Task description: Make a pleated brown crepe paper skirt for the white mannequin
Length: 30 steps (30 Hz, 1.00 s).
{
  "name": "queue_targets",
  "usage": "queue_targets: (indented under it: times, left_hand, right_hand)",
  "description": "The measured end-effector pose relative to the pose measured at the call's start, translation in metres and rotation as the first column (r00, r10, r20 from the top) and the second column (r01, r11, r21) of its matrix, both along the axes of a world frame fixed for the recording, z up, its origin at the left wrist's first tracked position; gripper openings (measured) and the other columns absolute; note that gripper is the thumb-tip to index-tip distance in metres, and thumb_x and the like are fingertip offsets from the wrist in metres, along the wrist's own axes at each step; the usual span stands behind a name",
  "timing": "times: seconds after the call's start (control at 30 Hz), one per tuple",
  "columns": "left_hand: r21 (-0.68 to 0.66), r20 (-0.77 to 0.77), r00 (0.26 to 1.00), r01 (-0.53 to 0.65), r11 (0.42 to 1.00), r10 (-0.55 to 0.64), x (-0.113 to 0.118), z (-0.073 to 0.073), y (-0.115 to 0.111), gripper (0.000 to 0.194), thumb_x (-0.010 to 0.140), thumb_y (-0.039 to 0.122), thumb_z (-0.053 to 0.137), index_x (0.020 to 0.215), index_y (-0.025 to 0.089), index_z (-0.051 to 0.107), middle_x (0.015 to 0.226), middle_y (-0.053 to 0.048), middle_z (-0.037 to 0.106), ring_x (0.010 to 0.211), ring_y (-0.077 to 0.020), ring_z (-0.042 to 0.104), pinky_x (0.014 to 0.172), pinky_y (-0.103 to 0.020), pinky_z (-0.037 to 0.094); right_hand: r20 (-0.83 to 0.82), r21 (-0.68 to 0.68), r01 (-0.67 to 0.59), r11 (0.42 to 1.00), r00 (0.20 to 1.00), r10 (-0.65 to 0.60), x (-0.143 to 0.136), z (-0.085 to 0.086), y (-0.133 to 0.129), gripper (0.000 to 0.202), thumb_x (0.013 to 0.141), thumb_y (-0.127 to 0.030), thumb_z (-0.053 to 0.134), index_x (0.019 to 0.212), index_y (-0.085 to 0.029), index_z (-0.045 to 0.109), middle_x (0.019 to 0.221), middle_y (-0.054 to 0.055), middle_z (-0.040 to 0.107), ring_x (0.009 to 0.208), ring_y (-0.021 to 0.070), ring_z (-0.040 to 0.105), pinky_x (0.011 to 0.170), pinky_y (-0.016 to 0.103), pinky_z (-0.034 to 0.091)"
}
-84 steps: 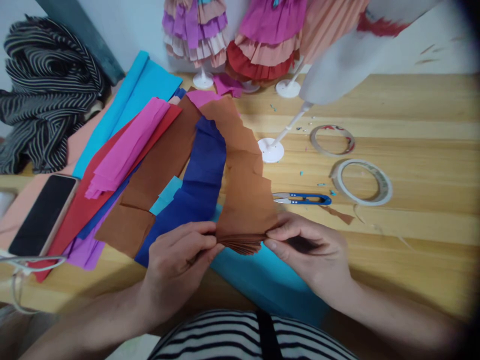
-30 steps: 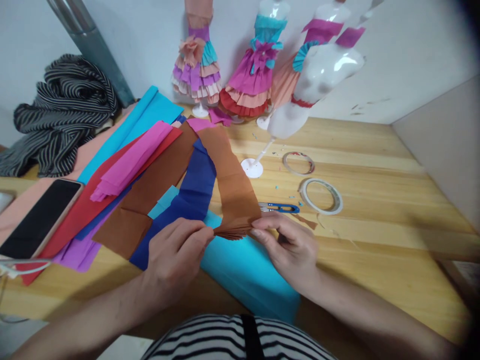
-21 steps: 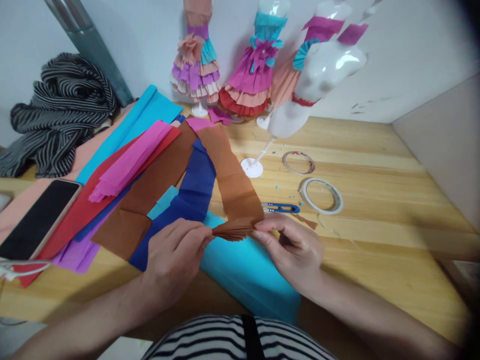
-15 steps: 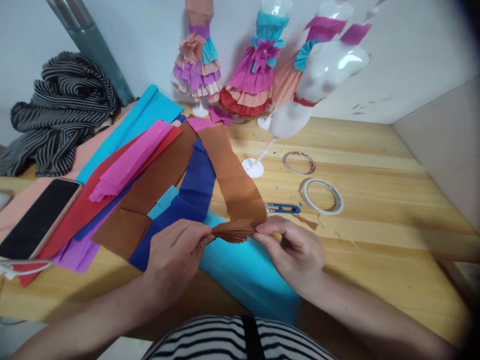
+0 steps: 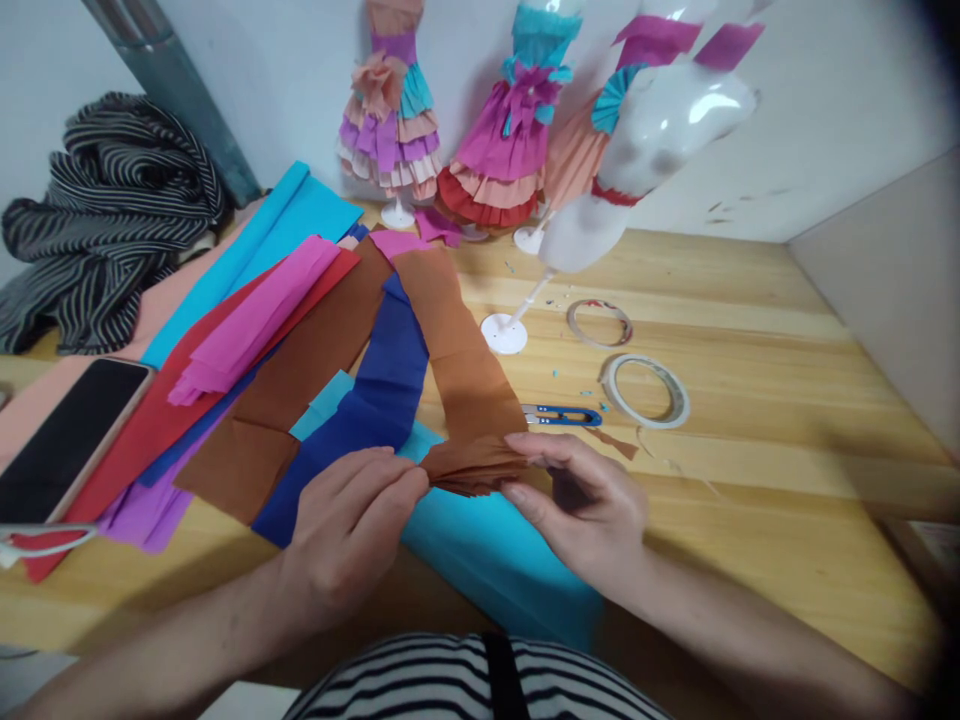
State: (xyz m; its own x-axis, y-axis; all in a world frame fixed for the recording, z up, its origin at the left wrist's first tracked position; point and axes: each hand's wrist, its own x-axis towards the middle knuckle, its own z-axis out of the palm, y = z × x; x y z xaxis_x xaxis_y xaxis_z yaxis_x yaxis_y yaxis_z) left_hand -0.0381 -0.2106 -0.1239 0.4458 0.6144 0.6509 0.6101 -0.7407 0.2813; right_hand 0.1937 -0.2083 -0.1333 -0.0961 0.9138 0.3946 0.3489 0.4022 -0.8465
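Head view: your brown strip [image 5: 472,375] lies between both hands' fingers, its long axis running away from them, leaning slightly left; its pleated near end spans crosswise. Your left hand [image 5: 349,525], knuckles up, pinches the left side of the pleats. Your right hand [image 5: 592,505] grasps their right side, thumb below, index finger above. Blue snips [image 5: 566,415] sit just beyond the right fingers. A turquoise sheet [image 5: 502,570] lies beneath; right of the fingers, tabletop [image 5: 765,400] extends to a side panel [image 5: 885,250].
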Motion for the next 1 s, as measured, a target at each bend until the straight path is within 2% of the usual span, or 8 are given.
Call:
queue_targets:
  times: [0.1, 0.3, 0.5, 0.7, 0.8, 0.9, 1.0]
  left_hand:
    - [0.009, -0.015, 1.0, -0.005, 1.0, 0.005, 0.001, 0.003, 0.002, 0.022, 0.088, 0.004, 0.052, 0.103, 0.015, 0.063, 0.089, -0.005, 0.073, 0.086, -0.016, 0.07, 0.084, -0.031, 0.059]
    - [0.057, -0.064, 0.998, 0.03, 0.998, -0.027, 0.004, 0.015, 0.005, 0.017, 0.088, 0.004, 0.051, 0.096, 0.012, 0.064, 0.083, -0.006, 0.073, 0.081, -0.0165, 0.07, 0.081, -0.03, 0.06]
    - [0.04, -0.068, 0.997, 0.034, 0.999, -0.032, 0.003, 0.01, 0.003, 0.02, 0.088, 0.003, 0.05, 0.099, 0.012, 0.064, 0.086, -0.006, 0.073, 0.085, -0.0173, 0.069, 0.082, -0.032, 0.06]
    - [-0.085, 0.037, 0.999, -0.019, 0.996, 0.023, 0.011, 0.013, 0.007, 0.011, 0.086, 0.007, 0.058, 0.09, 0.016, 0.061, 0.076, -0.002, 0.07, 0.07, -0.013, 0.067, 0.066, -0.024, 0.057]
    - [-0.174, 0.078, 0.996, -0.029, 0.984, 0.043, 0.014, 0.017, 0.009, 0.01, 0.087, 0.008, 0.058, 0.087, 0.018, 0.061, 0.07, 0.001, 0.067, 0.063, -0.0109, 0.064, 0.058, -0.021, 0.053]
    - [-0.222, 0.078, 0.995, -0.038, 0.974, 0.056, 0.013, 0.018, 0.01, 0.011, 0.088, 0.01, 0.056, 0.084, 0.019, 0.061, 0.067, 0.002, 0.066, 0.059, -0.01, 0.062, 0.055, -0.02, 0.05]
    - [-0.251, 0.084, 0.994, -0.049, 0.967, 0.072, 0.012, 0.017, 0.01, 0.01, 0.088, 0.012, 0.057, 0.083, 0.018, 0.062, 0.067, 0.002, 0.066, 0.06, -0.01, 0.062, 0.056, -0.019, 0.049]
  right_hand:
    - [-0.041, -0.028, -0.001, 1.0, 0.999, 0.0, -0.001, 0.004, 0.001, 0.028, 0.078, -0.018, 0.071, 0.105, -0.024, 0.067, 0.081, 0.003, 0.074, 0.069, 0.0164, 0.069, 0.063, 0.027, 0.059]
    - [-0.055, -0.098, 0.069, 0.993, 0.996, -0.075, -0.004, 0.014, 0.007, 0.016, 0.074, -0.015, 0.07, 0.089, -0.023, 0.071, 0.074, 0.001, 0.074, 0.06, 0.0138, 0.066, 0.057, 0.024, 0.057]
    - [-0.048, -0.074, 0.065, 0.995, 0.996, -0.069, -0.007, 0.014, 0.006, 0.013, 0.076, -0.01, 0.068, 0.08, -0.022, 0.071, 0.07, 0.0, 0.075, 0.061, 0.0134, 0.069, 0.057, 0.022, 0.057]
    - [0.001, -0.035, 0.058, 0.998, 0.998, -0.058, -0.005, 0.015, 0.005, 0.013, 0.08, -0.009, 0.065, 0.082, -0.022, 0.069, 0.069, -0.001, 0.073, 0.059, 0.0119, 0.068, 0.055, 0.02, 0.055]
    - [-0.026, -0.027, -0.009, 1.0, 1.0, 0.009, -0.003, 0.013, 0.005, 0.015, 0.079, -0.011, 0.065, 0.088, -0.022, 0.069, 0.072, 0.0, 0.072, 0.062, 0.0132, 0.068, 0.057, 0.023, 0.056]
    - [-0.087, -0.039, -0.105, 0.994, 0.991, 0.101, 0.0, 0.007, 0.003, 0.024, 0.077, -0.017, 0.069, 0.101, -0.022, 0.067, 0.079, 0.002, 0.071, 0.067, 0.0161, 0.067, 0.061, 0.028, 0.057]
    - [-0.071, -0.047, -0.12, 0.992, 0.991, 0.117, 0.001, 0.001, 0.0, 0.031, 0.077, -0.017, 0.07, 0.107, -0.023, 0.064, 0.081, 0.003, 0.069, 0.07, 0.0165, 0.066, 0.064, 0.03, 0.057]
